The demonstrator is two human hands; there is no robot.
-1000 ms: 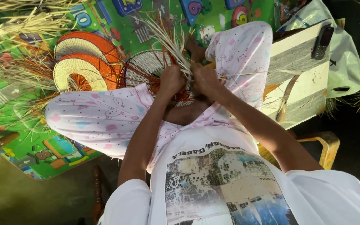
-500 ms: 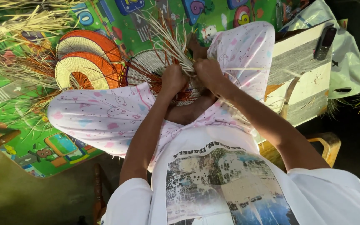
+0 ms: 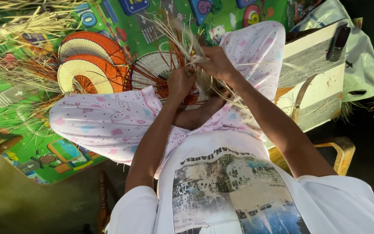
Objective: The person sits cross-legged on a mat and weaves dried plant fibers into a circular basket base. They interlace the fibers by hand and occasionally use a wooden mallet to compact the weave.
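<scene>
Both hands work a half-woven round basket (image 3: pixel 161 73): left hand (image 3: pixel 180 82) pinches its rim, right hand (image 3: pixel 213 63) grips loose straw strands (image 3: pixel 169 30) above the lap.

Top right, I see a dark handset phone (image 3: pixel 338 42) lying on a pale painted wooden box (image 3: pixel 321 86); its small screen is dark, nothing legible from here. Just right of the box, a white plastic bag (image 3: pixel 362 65) slumps, crumpled, with small dark marks on it. I note printed number and picture panels in blue, red and yellow on the green play mat (image 3: pixel 31 143) across the left and top. I spot no packages or signs otherwise.
</scene>
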